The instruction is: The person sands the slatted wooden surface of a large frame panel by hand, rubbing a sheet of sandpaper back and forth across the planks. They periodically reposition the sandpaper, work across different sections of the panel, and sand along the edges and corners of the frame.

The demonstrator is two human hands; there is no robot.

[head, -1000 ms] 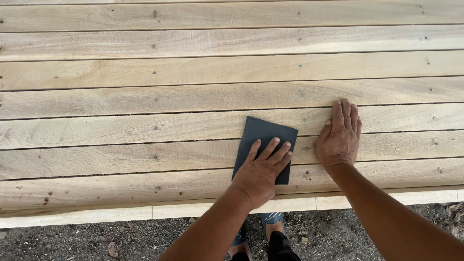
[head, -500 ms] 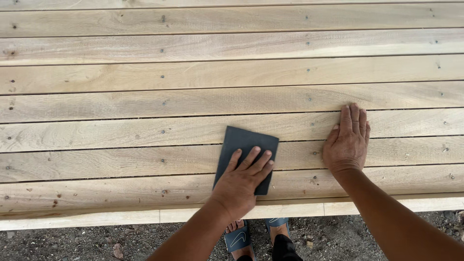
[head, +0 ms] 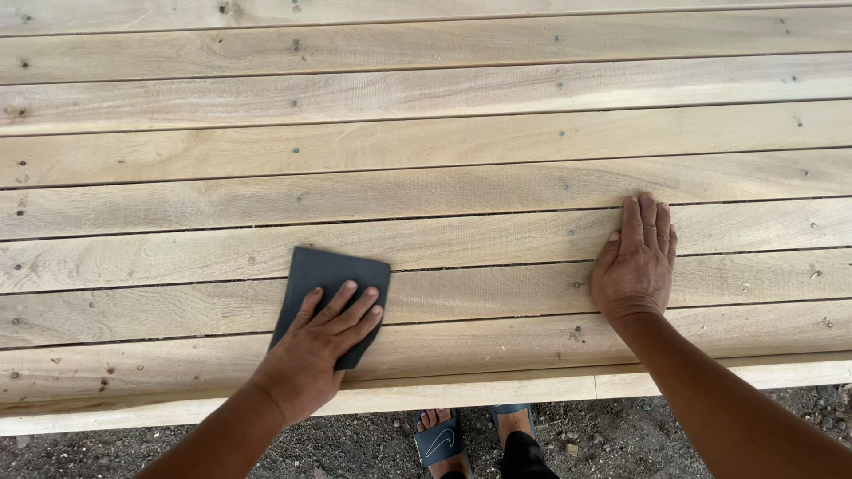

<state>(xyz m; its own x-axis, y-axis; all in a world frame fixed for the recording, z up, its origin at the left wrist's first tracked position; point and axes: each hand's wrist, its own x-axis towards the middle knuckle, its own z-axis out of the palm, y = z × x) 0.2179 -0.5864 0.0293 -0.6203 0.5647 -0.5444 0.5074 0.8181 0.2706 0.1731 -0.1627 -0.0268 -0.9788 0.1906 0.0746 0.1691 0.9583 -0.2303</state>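
Dark grey sandpaper sheet [head: 330, 295]: thin, floppy, gritty, likely light. Left hand [head: 312, 353] flat on top, fingers spread, pinning not clasping. Right hand [head: 635, 264] open-palmed, bracing pale plank table [head: 426, 177].

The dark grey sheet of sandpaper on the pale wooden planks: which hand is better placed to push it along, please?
Probably the left hand: it lies flat on the dark grey sandpaper sheet. The right hand rests on bare pale wooden planks, apart from it.

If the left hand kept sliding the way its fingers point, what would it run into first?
Nothing, it seems: beyond the left hand and its dark sanding sheet lie only bare wooden planks with small nail heads, up to the picture's edge.
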